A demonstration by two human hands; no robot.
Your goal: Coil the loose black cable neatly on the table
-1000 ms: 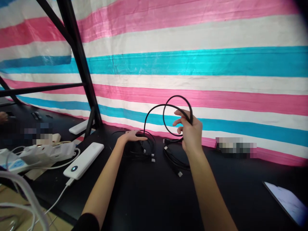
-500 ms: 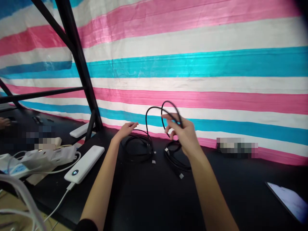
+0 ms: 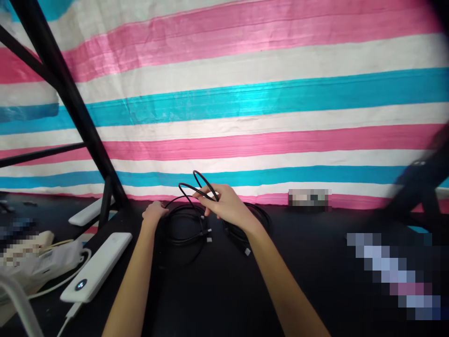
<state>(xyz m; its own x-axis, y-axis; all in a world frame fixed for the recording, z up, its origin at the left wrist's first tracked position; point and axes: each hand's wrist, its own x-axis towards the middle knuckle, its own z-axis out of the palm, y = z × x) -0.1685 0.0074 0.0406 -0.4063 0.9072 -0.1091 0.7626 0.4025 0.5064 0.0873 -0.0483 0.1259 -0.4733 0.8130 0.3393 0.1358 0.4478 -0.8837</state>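
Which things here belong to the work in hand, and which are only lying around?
In hand, it seems:
- raised cable, held in the right hand
- left coil, beside the left hand
- right coil, perhaps

Lying around, probably:
- power bank, lead plugged in
- white block, by the black frame

No lettering, brand or number could be read with certainty. The round dark display [image 3: 81, 284] on the white power bank [image 3: 108, 256] bore small lit marks, too small to be made out as digits or symbols. The object at the back of the table [image 3: 196, 299] and the one at the right were pixelated, their surfaces unreadable.
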